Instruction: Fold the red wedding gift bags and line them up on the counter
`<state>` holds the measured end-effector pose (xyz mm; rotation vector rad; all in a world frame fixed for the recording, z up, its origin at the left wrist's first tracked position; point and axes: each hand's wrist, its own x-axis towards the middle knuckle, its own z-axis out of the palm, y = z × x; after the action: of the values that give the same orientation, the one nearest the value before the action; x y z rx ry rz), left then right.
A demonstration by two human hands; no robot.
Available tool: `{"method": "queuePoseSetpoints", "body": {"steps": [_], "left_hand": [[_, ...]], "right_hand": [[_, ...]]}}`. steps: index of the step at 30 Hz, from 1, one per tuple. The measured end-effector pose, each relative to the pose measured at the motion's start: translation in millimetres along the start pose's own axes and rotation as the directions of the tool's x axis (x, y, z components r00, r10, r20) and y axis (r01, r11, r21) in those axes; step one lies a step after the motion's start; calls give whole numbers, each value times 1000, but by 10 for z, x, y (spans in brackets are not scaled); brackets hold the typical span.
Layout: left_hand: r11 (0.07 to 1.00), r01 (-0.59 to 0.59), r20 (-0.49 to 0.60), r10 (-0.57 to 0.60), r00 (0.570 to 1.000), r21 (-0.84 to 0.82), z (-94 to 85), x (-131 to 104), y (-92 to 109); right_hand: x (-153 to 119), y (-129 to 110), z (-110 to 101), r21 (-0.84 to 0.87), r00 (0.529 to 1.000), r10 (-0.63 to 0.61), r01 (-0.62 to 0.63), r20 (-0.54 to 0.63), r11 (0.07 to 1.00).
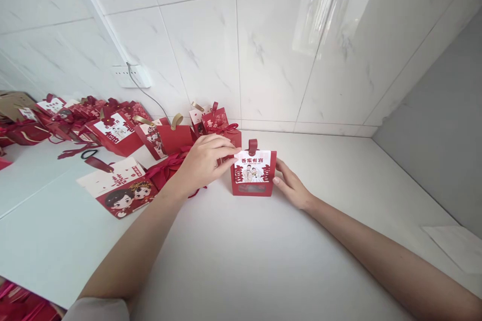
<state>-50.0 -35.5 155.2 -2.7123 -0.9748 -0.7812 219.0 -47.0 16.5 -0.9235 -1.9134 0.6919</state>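
A red gift box (253,188) with a white label showing a couple and a dark red loop at its top stands upright on the white table (233,261). My left hand (209,158) is at its upper left edge, thumb and fingers closed on the corner. On the opposite side, my right hand (291,185) holds the right edge, thumb in front and fingers partly hidden behind. Left of my left hand lies a box with two cartoon faces (126,193), beside a crimson ribbon bundle (165,168).
Several red boxes and bags (118,133) line the wall on the left. A wall socket (131,76) has a grey cable running down behind them. More red items (22,303) show at the bottom left. A pale sheet (455,246) lies at the right.
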Motion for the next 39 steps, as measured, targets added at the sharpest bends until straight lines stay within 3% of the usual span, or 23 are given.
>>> {"method": "queuePoseSetpoints", "body": {"steps": [4,8,13,17,19,21,24,26,28,31,34,39], "left_hand": [[998,-36,14,35,999,52,-30,-5,15],[996,-53,11,52,999,73,-15,-26,0],[1000,-20,34,20,999,20,-35,-40,10],[997,-6,38,9,999,-77,-62,-31,-13],[976,84,75,-70,995,-200,-7,-33,-40],[890,250,177,-196,965,-380,143,-53,-70],[647,454,322,-320,891,-612,530,-134,-119],[474,489,346,-359,867,-732,816,-215,-159],[373,480,362,-344,867,-794,1050,-299,-202],[408,429,314,-321,894,-806,1249,-404,-260],[480,400,284,-298,911,-781,1299,-458,-305],[656,305,270,-158,950,-690,1208,-445,-365]], "right_hand": [[194,-290,-84,-245,952,-173,110,-252,963],[492,-685,-175,-463,965,-229,145,-131,874],[700,-1000,-300,-519,995,-4,55,99,853],[695,-1061,-378,-494,985,80,7,155,870],[687,-1020,-397,-455,983,93,-10,160,890],[691,-940,-410,-391,982,100,-29,162,920],[723,-786,-438,-253,975,125,-76,184,965],[755,-683,-456,-150,962,148,-115,231,982],[781,-584,-453,-28,943,165,-164,289,986],[749,-407,-362,195,917,164,-247,363,949],[578,-175,-169,350,915,155,-293,373,890],[230,124,93,287,956,162,-231,245,930]]}}
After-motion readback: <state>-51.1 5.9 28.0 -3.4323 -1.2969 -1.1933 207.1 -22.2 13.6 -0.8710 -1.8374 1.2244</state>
